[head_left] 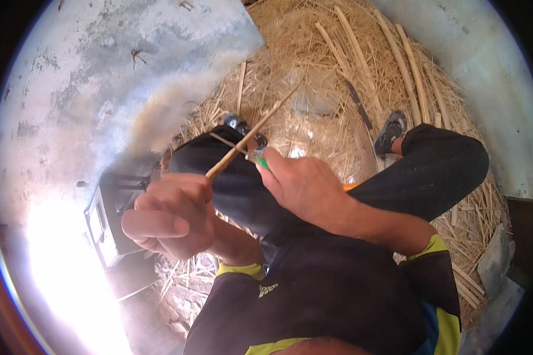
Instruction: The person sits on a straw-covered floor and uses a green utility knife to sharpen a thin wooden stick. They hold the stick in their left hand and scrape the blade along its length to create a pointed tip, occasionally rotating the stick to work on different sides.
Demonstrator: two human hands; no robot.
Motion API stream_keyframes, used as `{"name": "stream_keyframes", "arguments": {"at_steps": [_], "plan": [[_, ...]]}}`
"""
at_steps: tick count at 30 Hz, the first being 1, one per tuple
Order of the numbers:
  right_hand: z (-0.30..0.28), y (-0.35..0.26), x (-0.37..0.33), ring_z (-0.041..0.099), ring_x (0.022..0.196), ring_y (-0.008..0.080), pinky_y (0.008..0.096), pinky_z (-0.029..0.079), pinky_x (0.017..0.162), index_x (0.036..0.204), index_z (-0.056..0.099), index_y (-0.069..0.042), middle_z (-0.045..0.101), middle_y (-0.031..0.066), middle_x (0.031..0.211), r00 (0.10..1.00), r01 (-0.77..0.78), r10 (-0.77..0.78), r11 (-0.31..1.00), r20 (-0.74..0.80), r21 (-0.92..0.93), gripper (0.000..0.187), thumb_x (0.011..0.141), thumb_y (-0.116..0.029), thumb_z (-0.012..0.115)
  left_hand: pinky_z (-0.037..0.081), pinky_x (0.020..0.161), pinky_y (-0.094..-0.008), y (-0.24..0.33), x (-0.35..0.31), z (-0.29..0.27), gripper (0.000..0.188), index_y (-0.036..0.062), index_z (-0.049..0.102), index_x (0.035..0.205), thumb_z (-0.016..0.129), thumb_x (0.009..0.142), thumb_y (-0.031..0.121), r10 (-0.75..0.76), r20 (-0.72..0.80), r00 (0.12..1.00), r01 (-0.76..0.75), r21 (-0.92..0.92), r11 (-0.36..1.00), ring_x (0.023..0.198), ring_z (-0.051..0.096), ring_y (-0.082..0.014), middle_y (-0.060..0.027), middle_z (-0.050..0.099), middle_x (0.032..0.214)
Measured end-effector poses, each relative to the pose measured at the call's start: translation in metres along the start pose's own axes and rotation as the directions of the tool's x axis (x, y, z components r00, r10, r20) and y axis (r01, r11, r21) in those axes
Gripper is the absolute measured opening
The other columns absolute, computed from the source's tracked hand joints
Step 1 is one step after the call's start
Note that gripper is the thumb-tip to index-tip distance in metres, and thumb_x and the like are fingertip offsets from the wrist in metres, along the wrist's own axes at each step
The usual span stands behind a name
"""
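Observation:
My left hand [172, 216] is closed in a fist round the near end of a thin wooden stick [247, 138]. The stick slants up and away to the right, tapering to its far tip. My right hand [305, 186] grips a knife [259, 158] with a green patch on its handle. Its narrow dark blade crosses the stick partway along and points to the left; whether the edge bites into the wood cannot be made out. Both hands are in front of my body, above my bent legs.
Straw and shavings [278, 47] cover the floor between my feet. Several long wooden strips [398, 62] lie at the far right, with a dark flat bar [359, 105] nearer. A pale wall [100, 77] rises at left, with a dark box-like object [114, 222] beside my left arm.

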State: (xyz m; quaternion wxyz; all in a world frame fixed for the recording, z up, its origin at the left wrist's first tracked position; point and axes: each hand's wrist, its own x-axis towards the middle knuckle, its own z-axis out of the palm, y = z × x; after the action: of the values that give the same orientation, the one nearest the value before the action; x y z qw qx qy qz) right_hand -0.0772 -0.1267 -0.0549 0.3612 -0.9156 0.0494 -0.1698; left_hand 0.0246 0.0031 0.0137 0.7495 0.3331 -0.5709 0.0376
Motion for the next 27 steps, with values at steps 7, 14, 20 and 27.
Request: {"name": "stream_keyframes", "arguments": {"at_steps": [7,14,20,27], "plan": [[-0.006,0.003,0.003,0.061,0.053,0.0389,0.0473,0.049,0.048,0.097,0.052,-0.002,0.058,0.0194,0.055,1.0,0.01,-0.011,1.0,0.025,0.026,0.024,0.096,-0.026,0.053,0.017,0.026,-0.0233,-0.004,0.003,0.0,0.027,0.0046,0.041,0.078,0.029,0.102,0.005,0.032,-0.055,0.998,-0.029,0.065,0.997,0.03,0.022,-0.0052,0.0009,0.03,0.042],[0.01,0.032,0.014,0.059,0.053,0.0411,0.0489,0.049,0.049,0.096,0.052,-0.002,0.056,0.0201,0.055,0.999,-0.045,0.044,0.999,-0.015,-0.013,0.022,0.096,-0.025,0.053,0.017,0.026,-0.0234,-0.001,0.004,-0.005,0.024,0.0049,0.041,0.078,0.032,0.101,0.005,0.011,-0.068,0.998,-0.008,0.045,0.999,0.03,0.02,-0.0048,0.0004,0.03,0.043],[0.02,0.041,0.018,0.059,0.051,0.04,0.0488,0.048,0.047,0.098,0.053,-0.002,0.055,0.0194,0.053,0.996,-0.063,0.056,0.994,-0.075,-0.094,0.024,0.095,-0.026,0.054,0.017,0.026,-0.023,-0.001,0.005,-0.008,0.023,0.0055,0.041,0.078,0.034,0.1,0.005,0.038,-0.095,0.995,-0.029,0.097,0.995,0.029,0.022,-0.0045,-0.0009,0.032,0.042],[0.012,0.022,0.017,0.059,0.048,0.0377,0.0472,0.047,0.045,0.097,0.053,-0.002,0.055,0.016,0.051,0.996,-0.084,0.083,0.996,-0.013,-0.025,0.024,0.095,-0.027,0.055,0.016,0.026,-0.0224,-0.003,0.006,-0.008,0.027,0.0061,0.043,0.08,0.029,0.103,0.007,0.039,-0.105,0.994,-0.03,0.086,0.996,0.028,0.021,-0.0045,-0.0012,0.032,0.04]]}}
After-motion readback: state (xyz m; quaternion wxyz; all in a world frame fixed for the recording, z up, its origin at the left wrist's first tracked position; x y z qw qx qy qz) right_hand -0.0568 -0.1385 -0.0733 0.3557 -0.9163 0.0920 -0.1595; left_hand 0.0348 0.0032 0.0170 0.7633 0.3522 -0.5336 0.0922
